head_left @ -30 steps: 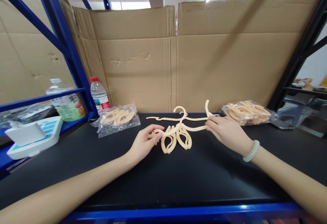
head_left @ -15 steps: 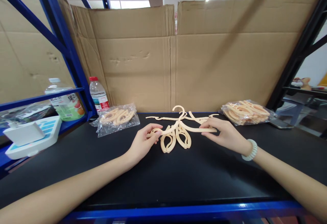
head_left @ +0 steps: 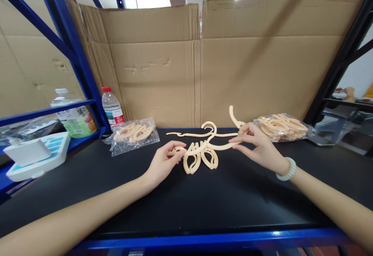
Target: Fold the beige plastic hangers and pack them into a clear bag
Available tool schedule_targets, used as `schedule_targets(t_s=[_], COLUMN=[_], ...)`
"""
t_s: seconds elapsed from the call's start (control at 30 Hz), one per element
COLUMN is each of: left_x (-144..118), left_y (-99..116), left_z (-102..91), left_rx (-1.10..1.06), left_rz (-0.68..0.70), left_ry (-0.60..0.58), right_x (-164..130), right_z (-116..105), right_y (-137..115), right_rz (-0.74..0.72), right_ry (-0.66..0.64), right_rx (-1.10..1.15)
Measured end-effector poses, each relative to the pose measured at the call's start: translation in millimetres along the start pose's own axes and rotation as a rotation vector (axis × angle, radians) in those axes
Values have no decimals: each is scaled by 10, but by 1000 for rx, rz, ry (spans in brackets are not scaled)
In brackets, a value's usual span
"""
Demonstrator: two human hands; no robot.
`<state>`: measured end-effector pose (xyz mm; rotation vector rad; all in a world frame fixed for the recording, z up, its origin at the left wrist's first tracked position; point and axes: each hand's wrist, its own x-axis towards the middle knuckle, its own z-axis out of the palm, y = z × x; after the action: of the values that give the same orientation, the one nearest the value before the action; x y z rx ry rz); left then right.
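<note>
Right hand (head_left: 259,147), beaded bracelet at wrist, pinches one cream plastic hanger arm (head_left: 223,146), lifted off the black shelf top (head_left: 204,197); left hand (head_left: 163,162) presses fingertips on the folded hanger cluster (head_left: 201,156) at mid-shelf. Bagged hangers (head_left: 134,133) behind left.

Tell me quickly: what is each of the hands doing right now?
Left hand: closed on the left end of a folding plastic hanger on the black tabletop.
Right hand: pinching the hanger's right arm.

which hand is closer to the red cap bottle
Left. The left hand lies right of and in front of the bottle; the right hand is farther right, past the hangers.
</note>
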<state>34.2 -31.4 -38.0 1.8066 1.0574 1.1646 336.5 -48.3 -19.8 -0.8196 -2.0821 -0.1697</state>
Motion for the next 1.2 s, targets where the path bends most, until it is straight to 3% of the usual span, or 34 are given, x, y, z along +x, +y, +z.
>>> schedule_targets(t_s=[0.3,0.53,0.63,0.8,1.03,1.2], left_x=[-3,-14,-16,-15,-15,-39], left_y=[-14,21,31,35,90,140], left_z=[1,24,26,28,8,10], left_rx=[-63,-120,-161,-272,-497,-549], left_rz=[-31,-40,-57,-98,-192,-221], left_ry=[7,12,30,96,192,209], right_x=[-22,-34,-56,-62,-14,-31], right_z=[72,110,139,137,112,130], right_y=[76,29,7,15,-23,-12], right_rz=[-55,-27,50,179,366,474], right_ry=[11,19,-13,-112,-104,-13], right_rx=[-8,23,33,198,577,761])
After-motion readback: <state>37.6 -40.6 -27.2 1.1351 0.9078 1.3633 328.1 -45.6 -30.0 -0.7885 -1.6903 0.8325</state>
